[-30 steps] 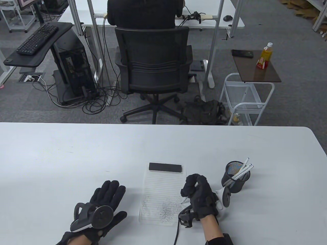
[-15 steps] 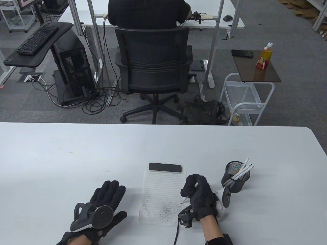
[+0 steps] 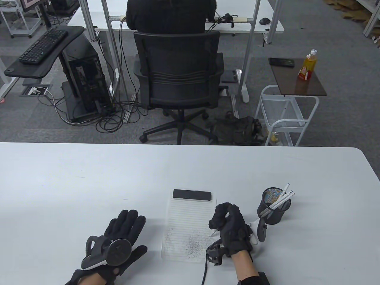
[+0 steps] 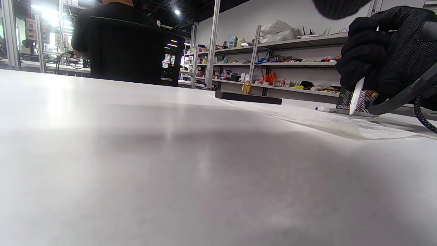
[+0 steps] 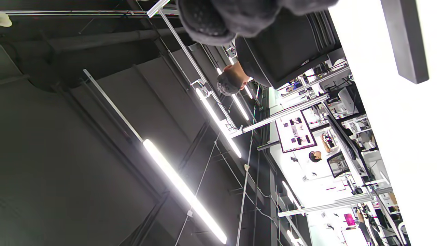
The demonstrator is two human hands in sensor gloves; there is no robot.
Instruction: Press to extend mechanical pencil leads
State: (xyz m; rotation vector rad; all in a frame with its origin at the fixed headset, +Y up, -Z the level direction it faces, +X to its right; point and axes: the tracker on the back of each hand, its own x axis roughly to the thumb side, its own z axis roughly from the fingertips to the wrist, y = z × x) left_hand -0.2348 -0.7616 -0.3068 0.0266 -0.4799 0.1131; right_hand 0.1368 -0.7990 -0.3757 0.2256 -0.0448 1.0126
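My right hand (image 3: 228,227) grips a white mechanical pencil (image 3: 213,232) upright in a closed fist, tip down on the lined notepad (image 3: 185,225), with my thumb over its top end. The left wrist view shows the same pencil (image 4: 355,97) with its tip touching the paper under the right hand (image 4: 382,51). The pad carries a patch of grey pencil marks (image 3: 194,245). My left hand (image 3: 124,234) lies flat and open on the table, left of the pad, holding nothing. A black mesh cup (image 3: 274,206) right of the pad holds several white pencils (image 3: 282,197).
A black bar (image 3: 192,194) lies across the top of the pad. The white table (image 3: 89,184) runs wide to the left and far side. Beyond its far edge stand an office chair (image 3: 178,80) and a white cart (image 3: 285,115).
My right hand has shifted very slightly left and down over the pad, still gripping the pencil. My left hand has not moved.
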